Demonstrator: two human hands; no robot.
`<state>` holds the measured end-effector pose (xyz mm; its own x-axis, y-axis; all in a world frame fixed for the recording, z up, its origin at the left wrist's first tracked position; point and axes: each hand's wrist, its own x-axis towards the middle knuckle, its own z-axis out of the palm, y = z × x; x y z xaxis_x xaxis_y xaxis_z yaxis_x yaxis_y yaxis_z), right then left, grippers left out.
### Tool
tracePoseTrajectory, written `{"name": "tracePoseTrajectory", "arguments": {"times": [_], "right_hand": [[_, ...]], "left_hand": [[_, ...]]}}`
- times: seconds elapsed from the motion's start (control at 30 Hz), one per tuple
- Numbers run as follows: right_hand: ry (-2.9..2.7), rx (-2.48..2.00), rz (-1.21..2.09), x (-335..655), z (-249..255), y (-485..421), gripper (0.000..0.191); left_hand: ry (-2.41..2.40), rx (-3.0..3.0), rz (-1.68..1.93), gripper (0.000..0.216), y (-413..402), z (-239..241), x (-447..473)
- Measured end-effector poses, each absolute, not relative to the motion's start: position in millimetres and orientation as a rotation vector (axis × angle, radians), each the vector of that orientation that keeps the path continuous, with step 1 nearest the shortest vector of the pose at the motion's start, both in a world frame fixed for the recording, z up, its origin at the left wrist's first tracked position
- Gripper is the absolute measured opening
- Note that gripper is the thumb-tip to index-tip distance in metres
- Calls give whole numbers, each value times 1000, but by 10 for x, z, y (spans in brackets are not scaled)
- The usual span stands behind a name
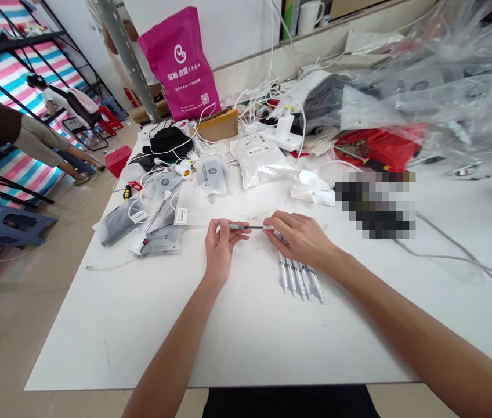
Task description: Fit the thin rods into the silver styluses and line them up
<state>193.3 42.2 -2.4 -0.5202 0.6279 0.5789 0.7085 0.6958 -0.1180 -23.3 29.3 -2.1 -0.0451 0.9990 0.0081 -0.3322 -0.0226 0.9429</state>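
Above the white table (246, 342), a slim pen (255, 227) is held level between my two hands. My left hand (221, 247) is closed around its grey barrel, thumb on top. A thin dark rod, like a refill, spans the gap between the hands. At the other end, the fingers of my right hand (296, 233) pinch a small whitish part, mostly hidden by the fingertips. Several white and clear pens (300, 278) lie side by side just below my right hand, which covers their upper ends.
Left of my hands are grey packaged pouches (119, 220) and a cable with a switch (137, 244). Behind lie a white plastic packet (261, 159), tangled cords and a magenta bag (180, 64). A blurred-out dark object (372, 206) sits right. Another person (24, 125) stands far left.
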Motion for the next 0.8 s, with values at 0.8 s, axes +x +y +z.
{"name": "tracePoseTrajectory", "arguments": {"times": [0.8], "right_hand": [[-2410,-1057,-95,1890,-44,372,29]], "left_hand": [[1019,1028,1401,38,244,-17,-189]]}}
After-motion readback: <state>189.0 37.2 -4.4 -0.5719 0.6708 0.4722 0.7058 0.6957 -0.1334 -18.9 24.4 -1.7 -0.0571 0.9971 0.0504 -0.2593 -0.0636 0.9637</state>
